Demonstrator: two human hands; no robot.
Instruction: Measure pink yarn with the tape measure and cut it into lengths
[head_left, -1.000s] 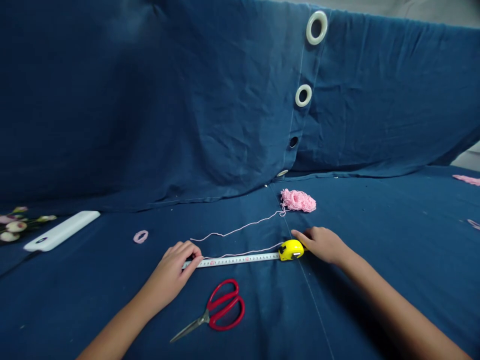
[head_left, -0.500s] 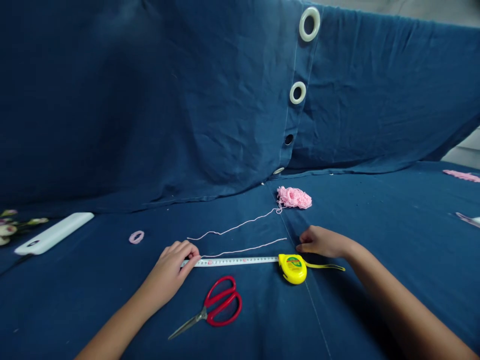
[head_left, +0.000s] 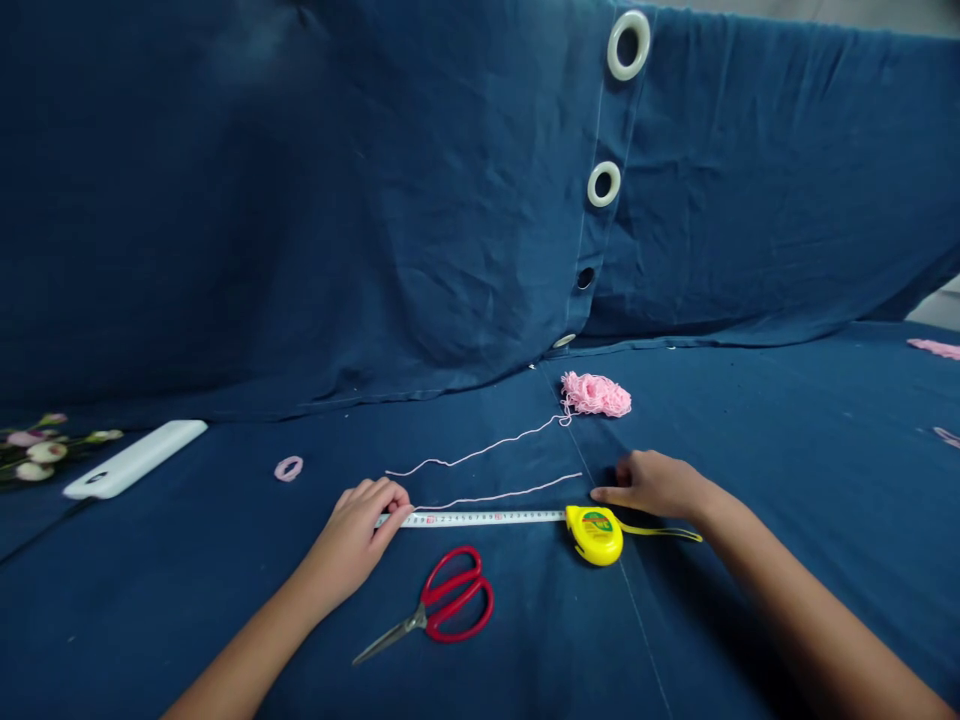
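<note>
Since a second ago my right hand (head_left: 652, 487) has let go of the yellow tape measure (head_left: 597, 543), whose case has tipped from its edge onto its flat side; since half a second ago, only the view has shifted slightly. My right fingers are loosely curled, one reaching left, just beyond the case and near its strap (head_left: 660, 531); I see nothing in their grip, though I can't tell how far apart the tips are. My left hand (head_left: 361, 530) has thumb and forefinger pressed together, pinching the white tape blade (head_left: 487, 518) and one end of the cut pink strand (head_left: 517, 493). The strand runs just above the blade, its free end lying above the case.

The blade carries small black digits: an 8 and 9 beside my left thumb, then a red-marked figure, 1 to 9, another red mark, and more digits up to the case. The red figures are too small for me to read. A round green label (head_left: 598, 521) faces up on the case, its lettering too tiny to make out.

Beyond lies a pink yarn bundle (head_left: 596, 395), its loose tail (head_left: 450, 464) trailing left. Nearer me, red-handled scissors (head_left: 422, 615) lie on the blue cloth (head_left: 225, 620). To the left are a small yarn ring (head_left: 279, 470) and a white slab (head_left: 142, 458) with a dark oval mark.
</note>
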